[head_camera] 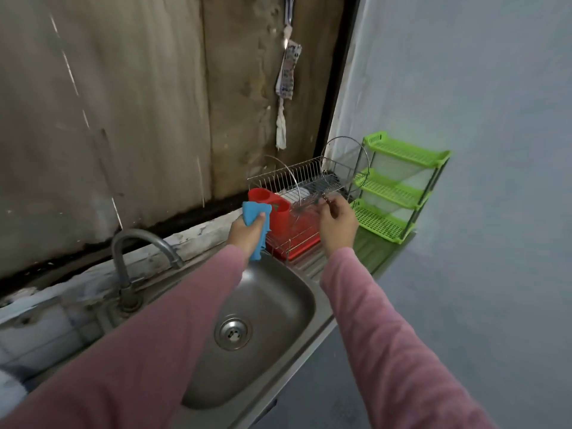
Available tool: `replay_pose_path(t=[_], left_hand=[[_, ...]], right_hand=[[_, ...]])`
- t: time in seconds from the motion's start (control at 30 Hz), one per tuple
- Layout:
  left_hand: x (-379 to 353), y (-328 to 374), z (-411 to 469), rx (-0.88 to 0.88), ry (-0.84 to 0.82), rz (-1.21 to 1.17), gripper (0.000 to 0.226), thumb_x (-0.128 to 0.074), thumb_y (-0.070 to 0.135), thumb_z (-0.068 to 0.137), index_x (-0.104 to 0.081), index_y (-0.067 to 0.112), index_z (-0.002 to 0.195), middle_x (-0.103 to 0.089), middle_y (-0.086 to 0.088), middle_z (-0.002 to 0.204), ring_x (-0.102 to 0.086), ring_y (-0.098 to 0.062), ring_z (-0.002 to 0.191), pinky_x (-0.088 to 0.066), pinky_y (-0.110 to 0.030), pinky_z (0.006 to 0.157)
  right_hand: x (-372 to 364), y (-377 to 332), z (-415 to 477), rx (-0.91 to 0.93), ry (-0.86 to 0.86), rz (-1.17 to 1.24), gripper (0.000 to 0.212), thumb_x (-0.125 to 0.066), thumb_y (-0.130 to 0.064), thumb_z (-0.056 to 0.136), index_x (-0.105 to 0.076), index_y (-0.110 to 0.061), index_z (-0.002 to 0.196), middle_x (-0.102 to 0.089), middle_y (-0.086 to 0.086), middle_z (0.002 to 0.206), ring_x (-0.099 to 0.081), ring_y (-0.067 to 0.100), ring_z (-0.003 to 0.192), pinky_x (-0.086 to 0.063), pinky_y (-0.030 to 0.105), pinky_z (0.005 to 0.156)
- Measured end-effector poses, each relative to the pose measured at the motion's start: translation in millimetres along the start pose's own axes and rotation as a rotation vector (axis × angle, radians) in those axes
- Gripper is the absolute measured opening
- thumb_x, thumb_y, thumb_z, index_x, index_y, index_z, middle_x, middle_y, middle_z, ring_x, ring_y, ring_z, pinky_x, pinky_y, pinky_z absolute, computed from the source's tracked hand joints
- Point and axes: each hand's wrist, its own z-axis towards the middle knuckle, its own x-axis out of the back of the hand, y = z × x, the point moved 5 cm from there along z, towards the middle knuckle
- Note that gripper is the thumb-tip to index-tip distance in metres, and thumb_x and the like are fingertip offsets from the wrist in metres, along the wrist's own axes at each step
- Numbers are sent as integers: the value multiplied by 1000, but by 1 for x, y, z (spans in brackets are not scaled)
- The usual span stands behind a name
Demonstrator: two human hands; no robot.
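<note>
Rack (312,178) is sitting at the sink's (272,305) far right corner, just ahead of both hands, its long axis running left to right; the nearer right hand (337,224) is pinching its front wire, the left hand (247,233), apart, is gripping a cloth (252,212) beside the red holder (280,213).

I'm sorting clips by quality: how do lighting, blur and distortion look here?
Head view: dim, even light, no hard shadows; wide-angle bending at edges; right hand and dish rack slightly soft; faint sheen in the sink; blue cloth in the left hand distinct.
</note>
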Motion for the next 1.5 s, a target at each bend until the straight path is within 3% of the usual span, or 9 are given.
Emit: replay_pose_path(t=[0.13,0.33,0.43,0.57,0.73,1.07,1.27,1.4,1.5], left_hand=[[-11,7,25,-5,47,25,28,-48,38,102,-52,19,121,-56,4,85,-55,-11,74,-40,-25,58],[-9,3,47,10,68,69,40,-48,40,101,-51,15,133,-60,-3,101,-59,-16,84,-47,-31,72],[-6,1,53,3,78,77,40,-49,38,101,-52,14,133,-61,-5,107,-59,-20,94,-48,-35,82],[-4,-5,57,1,80,77,38,-50,36,101,-54,13,130,-61,-3,100,-59,-18,89,-49,-36,84],[2,-10,55,-27,86,122,37,-50,35,101,-54,12,129,-59,-4,105,-56,-16,89,-42,-32,80],[50,-61,0,-12,11,154,23,-53,41,98,-62,20,97,-66,-6,93,-60,-18,80,-46,-29,69],[123,-97,-60,21,34,186,24,-57,41,97,-63,18,98,-66,-2,91,-61,-16,80,-45,-23,67],[198,-119,-107,39,122,196,30,-56,44,96,-64,17,105,-67,-5,96,-62,-18,86,-48,-28,73],[262,-134,-145,43,197,198,28,-55,43,96,-63,17,94,-64,-4,84,-58,-12,70,-45,-18,62]], right_hand=[[-16,12,30,-13,-22,12,33,-59,-7,97,-62,-35,80,-68,-12,85,-70,18,90,-58,38,88],[-47,33,48,-89,-129,-91,25,-58,-11,98,-64,-29,81,-72,1,91,-70,21,91,-58,45,87],[-63,40,52,-132,-214,-147,17,-56,-10,99,-69,-20,94,-72,-1,92,-68,19,94,-56,41,93],[-75,46,54,-186,-255,-216,25,-52,-4,99,-69,-10,116,-70,11,116,-65,26,108,-51,39,101],[-81,59,45,-270,-263,-243,41,-45,-12,103,-47,-10,144,-58,15,136,-56,31,124,-44,42,108],[-100,84,-48,-392,-246,-183,24,-47,-13,102,-54,-3,122,-59,11,111,-51,21,97,-32,21,76],[-139,72,-142,-318,-438,-241,19,-51,-12,98,-64,2,95,-63,13,91,-55,25,86,-40,31,76],[-176,49,-220,-246,-566,-240,30,-54,-5,96,-51,-15,68,-54,1,70,-51,22,76,-33,25,65],[-204,37,-285,-241,-707,-274,22,-55,-8,97,-60,-8,76,-63,14,82,-58,28,83,-44,35,74]])
